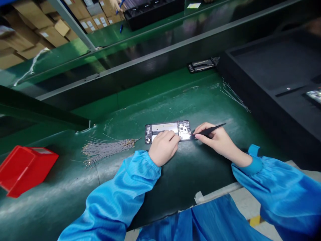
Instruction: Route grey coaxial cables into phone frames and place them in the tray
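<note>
An opened phone (164,127) lies flat on the green work surface, its inside facing up and a white circuit board at its right end. Across its near edge, my left hand (163,146) is closed with curled fingers pressing on the phone; the fingertips are partly hidden. My right hand (217,140) pinches black tweezers (213,129), whose tips reach the right end of the board. What the tips touch is too small to make out. To the left of the phone is a bundle of thin grey cables (107,149) with gold-coloured ends.
A red bin (30,167) stands at the far left. Another opened phone (203,65) and loose cables (234,95) lie beside a large black tray (265,60) at right. Beyond the metal rail (140,58), another person's hand (117,7) shows near a black box (152,15).
</note>
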`<state>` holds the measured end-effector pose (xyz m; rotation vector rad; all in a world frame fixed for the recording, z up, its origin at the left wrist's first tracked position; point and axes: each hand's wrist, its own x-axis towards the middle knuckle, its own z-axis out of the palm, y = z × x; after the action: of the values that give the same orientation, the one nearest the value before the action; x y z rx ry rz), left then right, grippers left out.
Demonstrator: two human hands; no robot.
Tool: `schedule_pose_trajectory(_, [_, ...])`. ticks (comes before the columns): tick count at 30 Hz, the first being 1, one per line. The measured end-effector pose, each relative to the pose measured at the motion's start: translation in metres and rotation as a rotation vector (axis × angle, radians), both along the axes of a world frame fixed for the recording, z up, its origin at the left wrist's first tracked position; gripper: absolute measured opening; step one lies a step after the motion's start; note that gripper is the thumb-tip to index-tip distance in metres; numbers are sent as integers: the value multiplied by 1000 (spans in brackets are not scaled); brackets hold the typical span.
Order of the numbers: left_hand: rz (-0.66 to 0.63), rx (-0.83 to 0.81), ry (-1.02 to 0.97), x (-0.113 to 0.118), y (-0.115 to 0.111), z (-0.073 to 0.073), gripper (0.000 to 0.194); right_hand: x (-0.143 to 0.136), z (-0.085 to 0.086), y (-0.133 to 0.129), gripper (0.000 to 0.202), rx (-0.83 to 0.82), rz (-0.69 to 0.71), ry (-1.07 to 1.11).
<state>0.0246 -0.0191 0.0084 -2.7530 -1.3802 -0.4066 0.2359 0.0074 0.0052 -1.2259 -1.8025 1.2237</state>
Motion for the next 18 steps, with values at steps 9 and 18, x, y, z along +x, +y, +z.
schedule_pose_trajectory(9, [-6, -2, 14, -1, 0, -1, 15, 0, 0, 1, 10, 37, 24, -5])
schedule_pose_trajectory(18, [2, -51, -6, 0, 0, 1, 17, -2, 7, -5, 4, 375, 233, -90])
